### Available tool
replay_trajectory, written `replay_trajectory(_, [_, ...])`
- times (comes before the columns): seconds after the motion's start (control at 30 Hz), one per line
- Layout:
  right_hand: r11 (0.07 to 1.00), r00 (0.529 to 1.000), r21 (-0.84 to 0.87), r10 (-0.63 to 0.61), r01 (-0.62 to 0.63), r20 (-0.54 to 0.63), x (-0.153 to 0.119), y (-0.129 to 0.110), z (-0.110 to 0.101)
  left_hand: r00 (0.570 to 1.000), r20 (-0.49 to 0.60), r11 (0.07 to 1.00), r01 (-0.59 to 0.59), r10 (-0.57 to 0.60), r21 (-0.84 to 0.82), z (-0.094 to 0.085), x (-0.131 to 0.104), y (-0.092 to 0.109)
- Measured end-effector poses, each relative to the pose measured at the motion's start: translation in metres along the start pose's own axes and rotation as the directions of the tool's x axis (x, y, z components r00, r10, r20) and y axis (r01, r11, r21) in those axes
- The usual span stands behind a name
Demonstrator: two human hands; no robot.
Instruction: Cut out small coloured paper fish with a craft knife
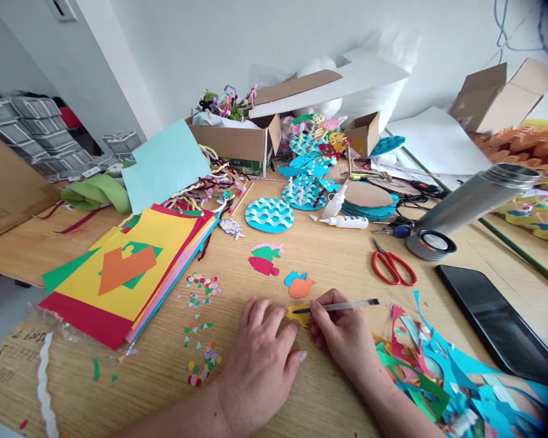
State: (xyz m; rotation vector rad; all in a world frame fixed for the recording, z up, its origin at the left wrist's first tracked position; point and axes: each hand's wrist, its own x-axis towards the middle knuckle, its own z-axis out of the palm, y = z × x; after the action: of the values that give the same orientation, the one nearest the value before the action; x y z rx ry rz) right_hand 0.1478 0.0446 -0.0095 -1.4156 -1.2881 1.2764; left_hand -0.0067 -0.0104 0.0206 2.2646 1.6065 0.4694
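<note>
My right hand (335, 322) pinches a slim pen (347, 305), its tip resting on a small yellow paper cutout (296, 312). Spread flat on the table, my left hand (265, 350) touches the cutout's left edge with its fingertips. Part of the yellow paper is hidden under both hands. Just beyond lie an orange paper fish (300, 286) with a blue one under it, and a red fish (262, 265) beside a green and pink fish (267, 250). Left of my left hand are small confetti dots and triangles (203, 362).
Red-handled scissors (395, 267), a black phone (493, 316) and paper scraps (442, 365) lie right. Coloured paper sheets (119, 286) are stacked left. Behind are a wavy blue disc (269, 215), glue bottles (347, 221), a steel flask (475, 198) and a cardboard box (228, 143).
</note>
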Motion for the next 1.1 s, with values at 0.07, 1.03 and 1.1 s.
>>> replay_trajectory(0.07, [1.000,1.000,-0.011,0.004,-0.004,0.024,0.0005,0.0005,-0.0008,1.000,0.001,1.000,-0.001,0.001,-0.003,0.0003,0.0002,-0.0001])
replay_trajectory(1.03, [1.000,1.000,-0.001,0.001,-0.001,-0.003,-0.0007,0.0002,0.0020,1.000,0.004,1.000,-0.012,0.012,0.025,0.0041,-0.0008,-0.0020])
replay_trajectory(1.1, [1.000,1.000,0.004,-0.002,0.002,-0.001,-0.0008,0.0007,0.0022,1.000,0.006,1.000,-0.013,0.013,0.029,0.0035,-0.0006,-0.0021])
